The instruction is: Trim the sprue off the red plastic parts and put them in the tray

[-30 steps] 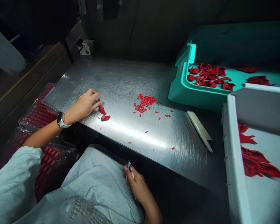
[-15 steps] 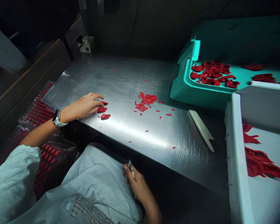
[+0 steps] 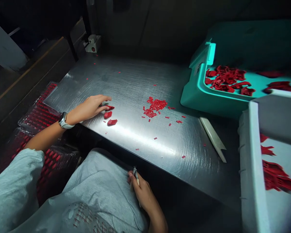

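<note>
On the metal table (image 3: 133, 77) lie three red plastic parts close together. My left hand (image 3: 93, 106) hovers over the farthest red part (image 3: 111, 107), fingers stretched and thumb apart, the thumb tip at that part's edge. Whether it touches is hard to tell. A second red part (image 3: 108, 115) and a third red part (image 3: 112, 122) sit just nearer to me. Low at my lap, my right hand (image 3: 143, 191) is closed around nippers (image 3: 135, 176) with pale handles, their jaws pointing up. Small red offcuts (image 3: 155, 106) form a loose pile right of my left hand.
A turquoise bin (image 3: 213, 100) with red pieces stands at the back right, a white bin (image 3: 251, 168) with more nearer me. A pale flat strip (image 3: 212, 139) lies beside them. Clear trays of red parts (image 3: 38, 110) are stacked at left. A power socket (image 3: 93, 45) sits behind.
The view has shifted slightly, so the table and bins appear farther right. My left hand's fingers have lifted and spread off the red parts. My right hand stays put with the nippers.
</note>
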Motion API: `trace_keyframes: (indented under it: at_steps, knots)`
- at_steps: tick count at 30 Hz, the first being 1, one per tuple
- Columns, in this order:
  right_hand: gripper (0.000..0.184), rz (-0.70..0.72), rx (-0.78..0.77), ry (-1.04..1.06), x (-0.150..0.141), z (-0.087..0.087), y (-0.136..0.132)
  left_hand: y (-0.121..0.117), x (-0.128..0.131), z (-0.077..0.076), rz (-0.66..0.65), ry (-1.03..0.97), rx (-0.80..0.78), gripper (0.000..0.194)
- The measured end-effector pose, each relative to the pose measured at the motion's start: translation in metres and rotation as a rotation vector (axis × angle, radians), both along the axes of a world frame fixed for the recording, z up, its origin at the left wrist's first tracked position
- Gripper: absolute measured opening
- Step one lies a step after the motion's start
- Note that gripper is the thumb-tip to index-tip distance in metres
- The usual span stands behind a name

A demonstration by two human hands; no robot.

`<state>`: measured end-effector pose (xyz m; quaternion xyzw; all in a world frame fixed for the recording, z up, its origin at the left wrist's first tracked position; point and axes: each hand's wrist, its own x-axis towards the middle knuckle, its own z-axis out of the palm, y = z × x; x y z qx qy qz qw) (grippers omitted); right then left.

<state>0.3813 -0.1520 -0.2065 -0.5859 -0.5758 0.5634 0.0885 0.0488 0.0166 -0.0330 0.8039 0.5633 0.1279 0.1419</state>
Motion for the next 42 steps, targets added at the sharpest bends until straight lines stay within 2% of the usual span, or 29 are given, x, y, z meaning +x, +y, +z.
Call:
trace_keyframes:
  at_steps: [4,9,12,15,21,23,27,29,32,36,42]
  knots:
    - [0.046,0.01,-0.001,0.001,-0.001,0.0,0.001,0.004,0.004,0.0,-0.023,0.005,-0.085,0.026]
    - [0.046,0.011,-0.009,-0.004,-0.002,0.002,0.001,0.0,0.002,0.001,-0.002,0.03,-0.058,0.025]
    - [0.045,0.013,-0.013,-0.008,-0.002,0.003,0.002,0.003,-0.001,0.0,-0.088,0.022,-0.078,0.028]
    - [0.044,0.012,-0.013,-0.011,-0.002,0.004,0.003,0.008,-0.003,0.001,-0.147,0.041,-0.153,0.023]
    - [0.044,0.006,-0.026,-0.013,-0.003,0.003,0.003,0.001,-0.005,0.005,0.019,0.135,-0.055,0.013]
    - [0.044,0.01,-0.032,-0.013,-0.002,0.003,0.002,-0.002,-0.006,0.01,0.022,0.153,-0.086,0.018]
    - [0.045,0.009,-0.039,-0.015,-0.001,0.001,0.002,-0.005,-0.007,0.023,-0.006,0.173,-0.235,0.045]
    - [0.045,0.005,-0.04,-0.014,-0.001,0.0,0.001,-0.008,-0.003,0.027,-0.008,0.17,-0.257,0.049]
    - [0.045,0.002,-0.04,-0.004,-0.003,-0.002,0.001,-0.015,0.01,0.027,-0.002,0.199,-0.246,0.038]
    - [0.052,-0.005,-0.049,0.011,-0.004,-0.004,0.0,-0.021,0.024,0.019,-0.008,0.281,-0.197,0.021]
    - [0.067,-0.035,-0.076,0.01,-0.001,-0.008,0.0,-0.016,0.019,0.01,-0.017,0.279,-0.119,0.016]
